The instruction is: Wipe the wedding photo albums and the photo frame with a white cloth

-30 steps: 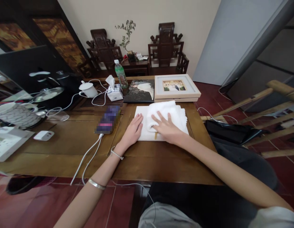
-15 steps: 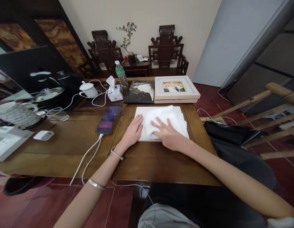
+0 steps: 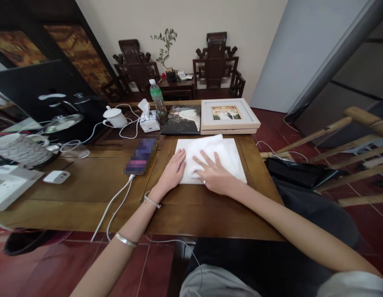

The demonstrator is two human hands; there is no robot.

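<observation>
A flat white board (image 3: 240, 167) lies on the wooden table, mostly covered by a white cloth (image 3: 206, 145). My right hand (image 3: 214, 173) presses flat on the cloth with its fingers spread. Along the board's left edge rests my left hand (image 3: 173, 168), fingers stretched out and touching it. Beyond the board sit a dark photo panel (image 3: 182, 119) and a pale framed picture (image 3: 226, 114) on top of another pale slab.
Left of my hands lies a phone (image 3: 141, 156) with a white cable. Behind it stand a tissue box (image 3: 150, 121), a green-labelled bottle (image 3: 158, 99) and a lidded white cup (image 3: 115, 118). A charger (image 3: 57, 177) and a power strip (image 3: 12, 185) are at far left.
My right hand and the cloth have shifted slightly to the left, baring more of the board's right side. My left hand stays in place.
</observation>
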